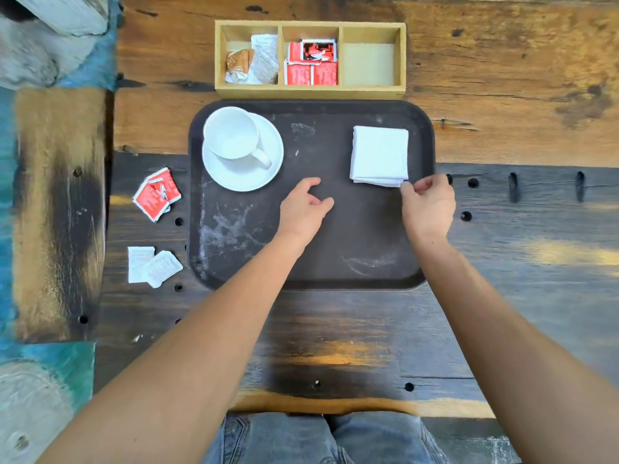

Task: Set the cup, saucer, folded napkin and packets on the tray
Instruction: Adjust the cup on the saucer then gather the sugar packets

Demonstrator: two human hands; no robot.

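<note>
A dark tray (311, 262) sits mid-frame on the wooden worktop (502, 95). On its upper-left part stands a white cup (232, 133) on a white saucer (268, 169), handle pointing toward lower right. On the upper-right part lies the folded white napkin (380, 155), square w/ its edges roughly parallel to the tray rim.

The right hand (427, 204) is at the napkin's lower-right corner — thumb and forefinger pinched on that corner, other fingers curled. The left hand (304, 209) hovers over the bare center of the tray, fingers loosely spread and holding nothing, just below and right of the saucer, apart from it and well left of the napkin.

The packets are off the tray: red packets (157, 194) in a small overlapping pile on the worktop just left of the tray's left edge, and white packets (150, 267) further down, near the tray's lower-left corner. Both piles lie well left of the left hand.

Above the tray, touching or nearly touching its top edge, is a wooden box (310, 92) w/ three compartments: left one holds brown and white packets, middle one red packets, right one bare.

At bottom of frame, jeans (321, 440) show between the forearms.
</note>
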